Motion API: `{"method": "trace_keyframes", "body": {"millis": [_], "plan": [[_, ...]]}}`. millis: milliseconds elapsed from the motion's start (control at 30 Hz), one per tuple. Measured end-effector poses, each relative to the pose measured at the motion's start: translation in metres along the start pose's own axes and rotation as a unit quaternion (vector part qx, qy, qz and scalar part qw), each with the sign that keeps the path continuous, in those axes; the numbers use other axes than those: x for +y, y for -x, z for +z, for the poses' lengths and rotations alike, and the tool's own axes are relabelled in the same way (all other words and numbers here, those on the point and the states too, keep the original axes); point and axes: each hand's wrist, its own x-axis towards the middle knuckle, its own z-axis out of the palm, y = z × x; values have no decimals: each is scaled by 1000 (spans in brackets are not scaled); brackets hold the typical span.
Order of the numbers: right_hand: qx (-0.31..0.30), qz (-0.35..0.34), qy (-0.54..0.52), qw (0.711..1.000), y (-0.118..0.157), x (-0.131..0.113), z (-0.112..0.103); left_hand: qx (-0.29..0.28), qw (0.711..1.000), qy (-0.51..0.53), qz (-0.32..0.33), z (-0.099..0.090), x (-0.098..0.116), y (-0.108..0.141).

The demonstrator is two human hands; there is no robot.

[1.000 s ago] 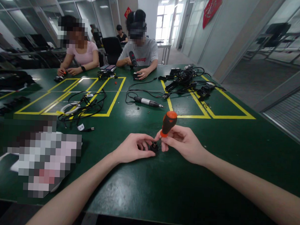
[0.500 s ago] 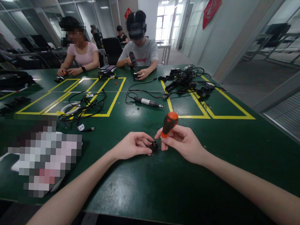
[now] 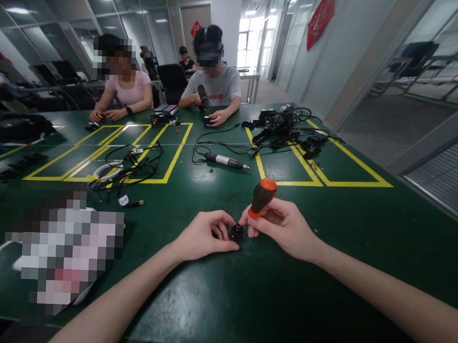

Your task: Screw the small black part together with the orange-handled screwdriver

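Small and black, a round part (image 3: 236, 233) sits on the green table (image 3: 193, 301) between my hands. The fingers of my left hand (image 3: 207, 234) are curled round its left side, thumb in front. In my right hand (image 3: 281, 227) is a screwdriver (image 3: 264, 197) with an orange and dark handle, gripped near the lower end of the handle and tilted. Its shaft is mostly hidden by my fingers. My right fingertips are close to the top of the black part.
A silver and black electric screwdriver (image 3: 227, 161) lies ahead with its cord. Black cables are heaped at the back right (image 3: 278, 124) and left (image 3: 128, 169). A blurred object (image 3: 73, 255) is at left. Two people sit across the table.
The whole view has shifted slightly, so things appear lower. My left thumb reaches a little further along the front of the black part. The screwdriver stays in my right hand.
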Motion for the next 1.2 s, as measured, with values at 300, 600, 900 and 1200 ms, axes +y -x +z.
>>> {"method": "trace_keyframes", "body": {"millis": [300, 600, 900, 1200], "plan": [[-1, -23, -15, 1000, 1, 5, 1, 32, 996, -72, 50, 7, -1, 0], [-12, -26, -5, 1000, 1, -2, -2, 31, 994, -89, 56, 5, 2, 0], [-14, -20, -25, 999, 2, 3, 1, 35, 994, -80, 61, 4, 2, -1], [-7, -26, -11, 1000, 1, 0, 0, 29, 995, -76, 56, 4, 6, -1]]}}
